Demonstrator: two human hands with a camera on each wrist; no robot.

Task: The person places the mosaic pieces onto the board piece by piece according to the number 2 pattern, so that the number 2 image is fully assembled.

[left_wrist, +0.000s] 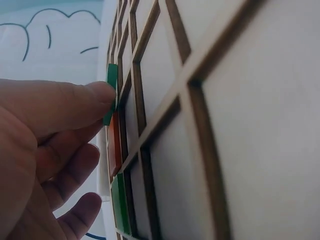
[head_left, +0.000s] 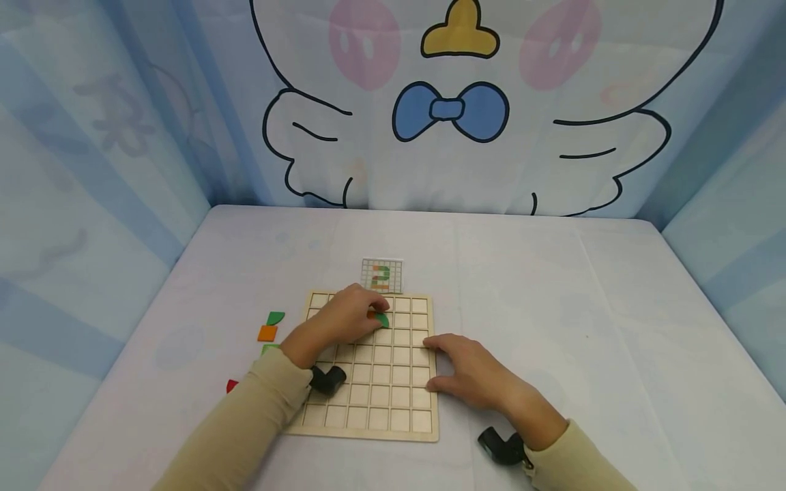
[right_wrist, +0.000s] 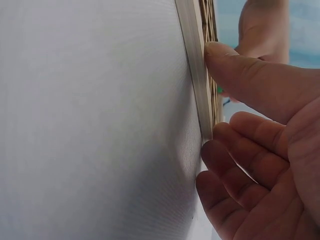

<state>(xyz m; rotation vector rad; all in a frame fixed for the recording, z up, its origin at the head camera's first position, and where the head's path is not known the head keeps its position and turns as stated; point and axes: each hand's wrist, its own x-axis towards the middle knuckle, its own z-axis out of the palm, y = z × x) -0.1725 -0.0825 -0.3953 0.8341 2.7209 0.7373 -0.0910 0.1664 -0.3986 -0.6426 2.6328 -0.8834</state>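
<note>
Far left on the pale cloth table (head_left: 552, 286): a small red piece (head_left: 231, 386), a light green piece (head_left: 268, 349), an orange square piece (head_left: 267, 333) and a dark green curved piece (head_left: 275, 318), all loose, just beside the left edge of the wooden grid board (head_left: 393, 402).

Next, the left hand (head_left: 344, 320), reaching over the top left part of the board. Fingertip and thumb pinching a flat dark green curved tile (head_left: 383, 319), with the fingertip (left_wrist: 102, 95) pressed on its edge. Tile tipped up on its edge in the left wrist view (left_wrist: 111, 92), one end down at the board, not yet flat in a square. Long side lying about along the board's rows. Just under it in that view, an orange tile (left_wrist: 114, 145) and another green tile (left_wrist: 120, 202) lying flat in the squares.

The tile sits right at the tips of the left fingers, on their right side, near the board's upper middle. Left hand far nearer to it than the other hand.

Behind the board, a small picture card (head_left: 382, 275) with a grid and a green and orange shape.

Then the right hand (head_left: 475, 375), resting at the right edge of the board, fingers loosely spread. Thumb (right_wrist: 240, 75) lying on top of the rim and the fingers against the side, holding the board steady. Nothing held in it.

2 black wrist cameras, 1 under each sleeve.
</note>
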